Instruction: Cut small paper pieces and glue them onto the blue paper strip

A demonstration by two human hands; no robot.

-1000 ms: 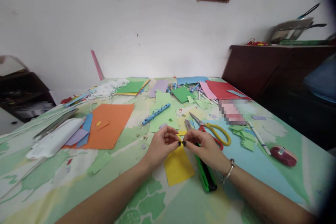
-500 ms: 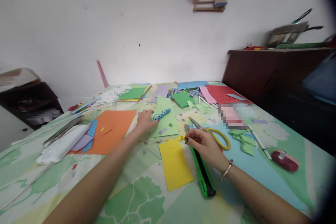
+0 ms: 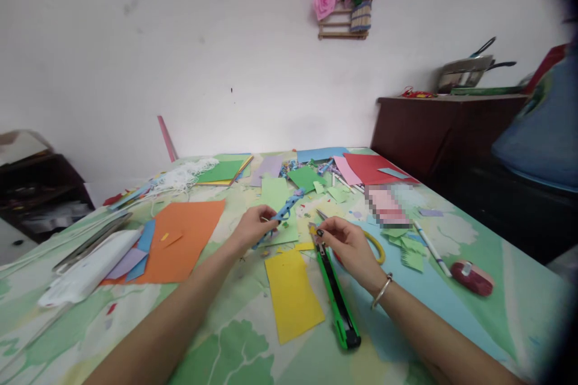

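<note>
My left hand [image 3: 256, 225] is closed on a slim blue decorated stick [image 3: 288, 207] with dark spots, raised over a pale green paper strip [image 3: 273, 190]. Between the thumb and fingers of my right hand [image 3: 350, 248] is a small yellow paper piece [image 3: 312, 230]. Below that hand lies a green and black utility knife [image 3: 335, 295], tip pointing away from me. A pair of scissors with yellow handles [image 3: 378, 248] is partly hidden behind the hand. A yellow paper sheet [image 3: 294, 298] lies left of the knife, with small yellow scraps above it.
Orange paper [image 3: 185, 240] and a white power strip [image 3: 90, 271] lie at left. Light blue paper [image 3: 419, 307], fringed green pieces [image 3: 409, 251], a white marker [image 3: 431, 246] and a dark red oval object [image 3: 472, 278] lie at right. Stacked coloured paper [image 3: 221, 171] and white string [image 3: 187, 175] sit farther back.
My left hand has picked up the blue stick from the pale green paper and moved it closer. My right hand still pinches the yellow piece. The camera view has shifted slightly.
</note>
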